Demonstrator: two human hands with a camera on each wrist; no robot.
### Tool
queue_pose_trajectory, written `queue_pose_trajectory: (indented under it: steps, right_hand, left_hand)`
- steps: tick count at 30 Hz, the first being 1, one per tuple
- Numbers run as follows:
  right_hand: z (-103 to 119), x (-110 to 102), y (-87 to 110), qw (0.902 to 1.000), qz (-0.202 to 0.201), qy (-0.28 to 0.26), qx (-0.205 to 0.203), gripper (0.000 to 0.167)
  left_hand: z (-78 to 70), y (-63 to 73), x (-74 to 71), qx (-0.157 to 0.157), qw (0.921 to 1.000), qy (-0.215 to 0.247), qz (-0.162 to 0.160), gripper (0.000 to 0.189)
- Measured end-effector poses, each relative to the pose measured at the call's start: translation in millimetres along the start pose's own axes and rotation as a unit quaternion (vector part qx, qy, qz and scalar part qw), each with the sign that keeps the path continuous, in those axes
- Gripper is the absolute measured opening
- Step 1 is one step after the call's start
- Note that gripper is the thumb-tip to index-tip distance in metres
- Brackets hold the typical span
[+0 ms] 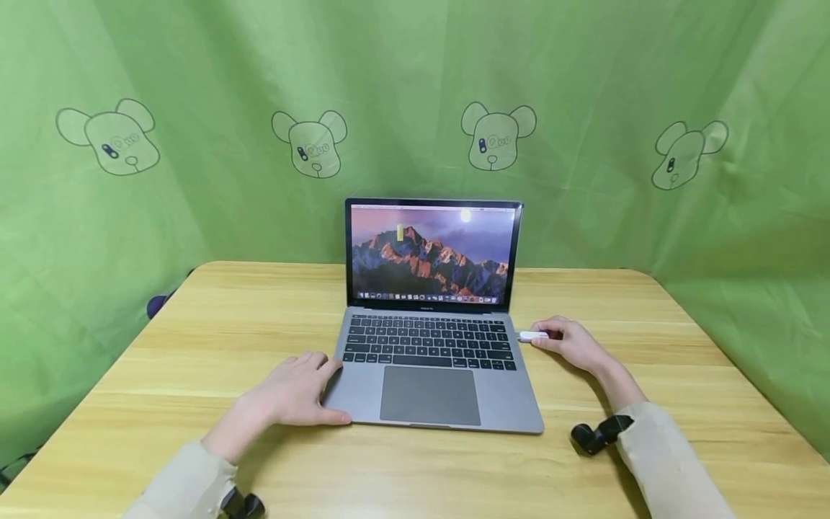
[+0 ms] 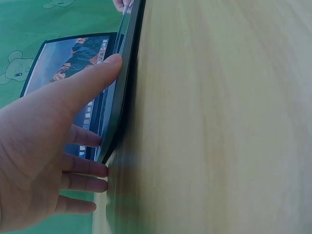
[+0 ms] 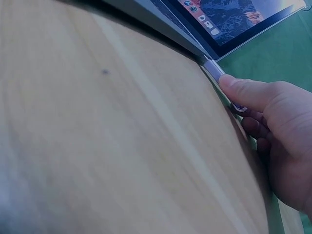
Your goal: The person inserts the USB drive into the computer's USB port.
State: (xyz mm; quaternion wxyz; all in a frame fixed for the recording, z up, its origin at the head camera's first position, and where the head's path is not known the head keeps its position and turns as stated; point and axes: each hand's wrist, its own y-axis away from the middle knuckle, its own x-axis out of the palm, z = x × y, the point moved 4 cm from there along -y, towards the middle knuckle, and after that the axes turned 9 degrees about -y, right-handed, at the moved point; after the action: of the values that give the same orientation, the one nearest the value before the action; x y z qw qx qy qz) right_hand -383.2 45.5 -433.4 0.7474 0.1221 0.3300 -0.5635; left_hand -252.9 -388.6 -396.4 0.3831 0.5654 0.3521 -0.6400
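An unfolded grey laptop (image 1: 506, 404) stands on the wooden table with a mountain picture on its lit screen. My left hand (image 1: 292, 393) lies at its front left corner, the thumb against the front edge and the index finger touching the left side. The other fingers are spread and fairly straight in the left wrist view. At the laptop's right side, my right hand (image 1: 573, 344) pinches a pale USB flash drive (image 3: 214, 69) between thumb and fingers. The drive's metal end meets the laptop's edge near the hinge; how deep it sits cannot be seen.
The wooden table (image 1: 415, 476) has rounded far corners. Behind it and along both sides hangs a green curtain (image 1: 402, 86) printed with bear heads. A small dark purple object (image 1: 155, 306) shows beyond the table's left edge.
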Motion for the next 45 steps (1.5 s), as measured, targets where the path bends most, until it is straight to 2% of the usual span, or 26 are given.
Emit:
queue_pose_trajectory:
  steps: [17, 45]
  right_hand:
    - [-2.9, 3.4, -0.4, 0.9999, -0.002, -0.006, 0.016, 0.024]
    - [-0.7, 4.2, -3.3, 0.9998, -0.002, 0.000, 0.022, 0.033]
  left_hand:
    - [-0.7, 1.7, 0.3, 0.001, 1.0000, 0.000, -0.004, 0.094]
    - [-0.4, 1.0, -0.3, -0.002, 1.0000, 0.003, -0.005, 0.095]
